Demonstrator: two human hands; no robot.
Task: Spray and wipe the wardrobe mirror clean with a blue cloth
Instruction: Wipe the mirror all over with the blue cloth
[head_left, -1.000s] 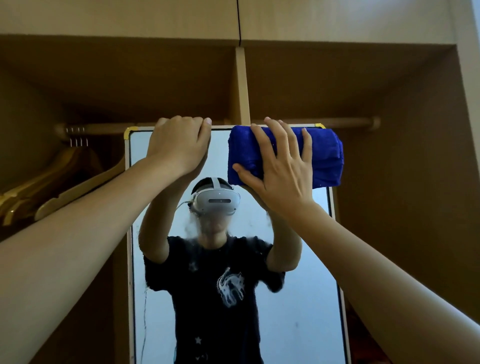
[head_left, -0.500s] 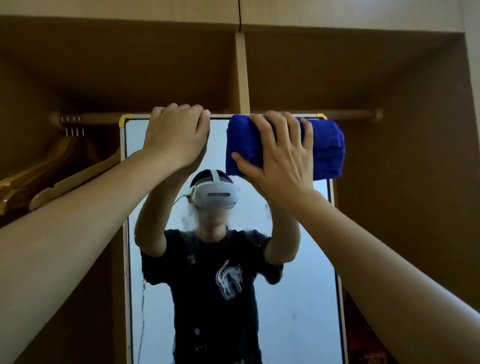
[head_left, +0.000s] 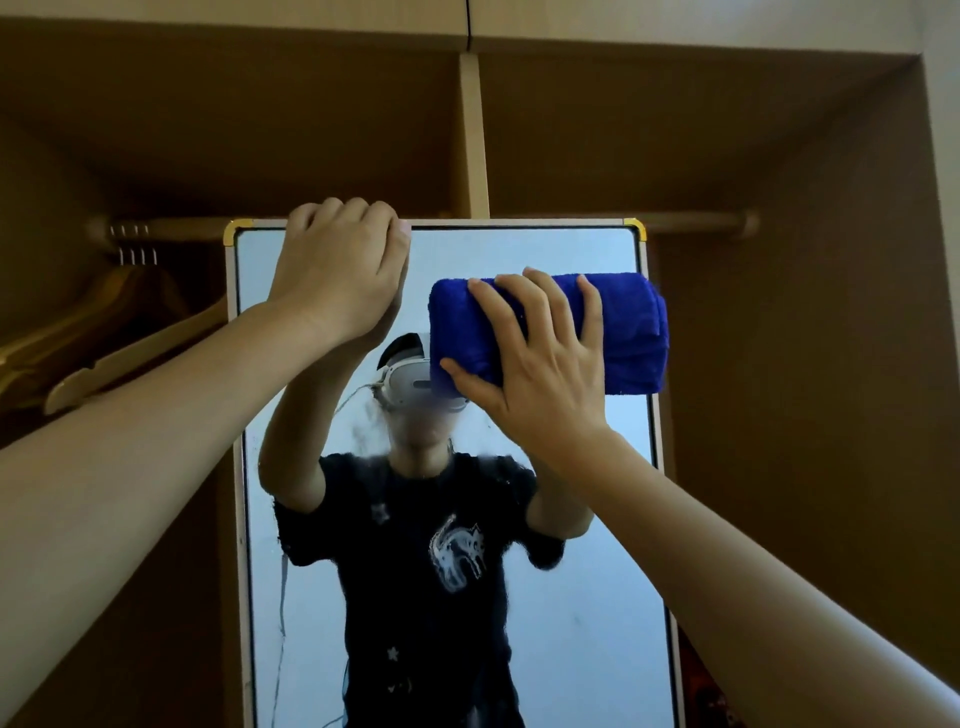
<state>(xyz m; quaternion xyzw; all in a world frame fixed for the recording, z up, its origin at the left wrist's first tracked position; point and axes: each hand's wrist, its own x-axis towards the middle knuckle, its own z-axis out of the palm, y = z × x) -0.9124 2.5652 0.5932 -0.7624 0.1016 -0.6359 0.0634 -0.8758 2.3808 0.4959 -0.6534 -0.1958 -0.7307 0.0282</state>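
Observation:
The tall wardrobe mirror (head_left: 597, 597) has a pale frame with gold corners and stands inside the wardrobe. My left hand (head_left: 337, 275) grips its top edge, fingers curled over the frame left of centre. My right hand (head_left: 540, 374) presses a folded blue cloth (head_left: 634, 332) flat against the upper right of the glass, fingers spread over it. The cloth sits a little below the top edge. Misty smears and drip lines show on the glass lower down. No spray bottle is in view.
Wooden hangers (head_left: 104, 332) hang at the left from a wooden rail (head_left: 696, 226) that runs behind the mirror's top. A vertical divider (head_left: 472, 135) stands above the mirror. The wardrobe's side wall (head_left: 831, 364) is close on the right.
My right hand has slid the blue cloth down from the mirror's top edge, uncovering the top right corner. My left hand keeps its grip on the top edge.

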